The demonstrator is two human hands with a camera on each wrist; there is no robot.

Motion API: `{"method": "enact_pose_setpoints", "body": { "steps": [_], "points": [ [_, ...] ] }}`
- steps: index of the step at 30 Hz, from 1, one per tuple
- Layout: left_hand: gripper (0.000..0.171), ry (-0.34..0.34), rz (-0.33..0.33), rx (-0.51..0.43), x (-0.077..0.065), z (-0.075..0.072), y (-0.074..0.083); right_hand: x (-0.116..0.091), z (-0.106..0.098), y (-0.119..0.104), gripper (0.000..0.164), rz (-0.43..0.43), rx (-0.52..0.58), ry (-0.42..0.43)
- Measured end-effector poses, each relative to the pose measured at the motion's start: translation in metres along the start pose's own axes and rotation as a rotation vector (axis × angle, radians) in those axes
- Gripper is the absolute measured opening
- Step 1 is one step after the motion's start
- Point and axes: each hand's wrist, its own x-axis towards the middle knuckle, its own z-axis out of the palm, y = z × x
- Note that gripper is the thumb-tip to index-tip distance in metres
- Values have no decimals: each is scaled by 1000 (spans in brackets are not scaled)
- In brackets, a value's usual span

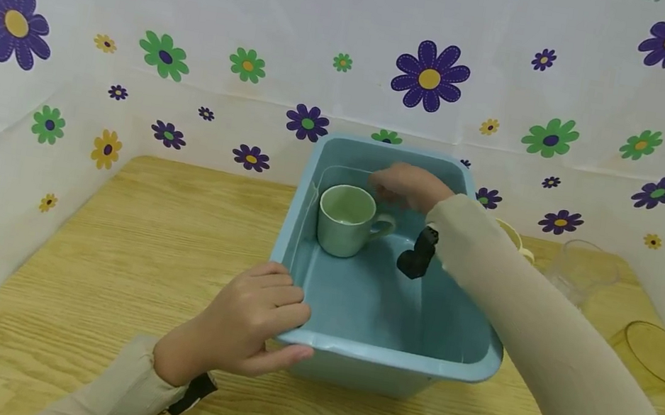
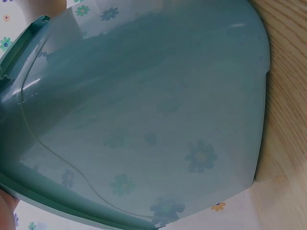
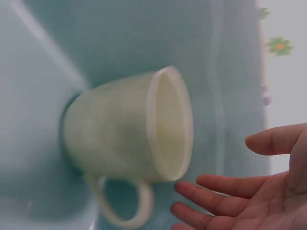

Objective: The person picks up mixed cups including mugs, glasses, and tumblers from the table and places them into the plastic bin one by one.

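Note:
A pale green mug (image 1: 342, 227) stands upright inside a blue plastic basin (image 1: 375, 354), by its far left corner, with the handle pointing right. My left hand (image 1: 258, 318) grips the basin's near left corner, fingers over the rim and thumb along the front outside. Inside the basin, my right hand (image 1: 410, 183) is just right of and behind the mug and holds nothing. In the right wrist view the fingers (image 3: 230, 184) are spread and straight, close to the mug's rim and handle. The left wrist view shows mostly the basin's outer wall (image 2: 144, 120).
Right of the basin, partly behind my right sleeve, are a cream cup (image 1: 510, 235), a clear glass (image 1: 578, 266) and an amber glass (image 1: 661, 357). The wooden table (image 1: 187, 229) meets a flower-printed cloth (image 1: 294, 30) behind and at both sides.

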Motion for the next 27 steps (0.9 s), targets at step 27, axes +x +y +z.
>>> {"method": "enact_pose_setpoints", "body": {
  "steps": [27],
  "points": [
    [46, 35, 20, -13, 2, 2, 0, -101, -29, 36, 41, -648, 490, 39]
  ]
}}
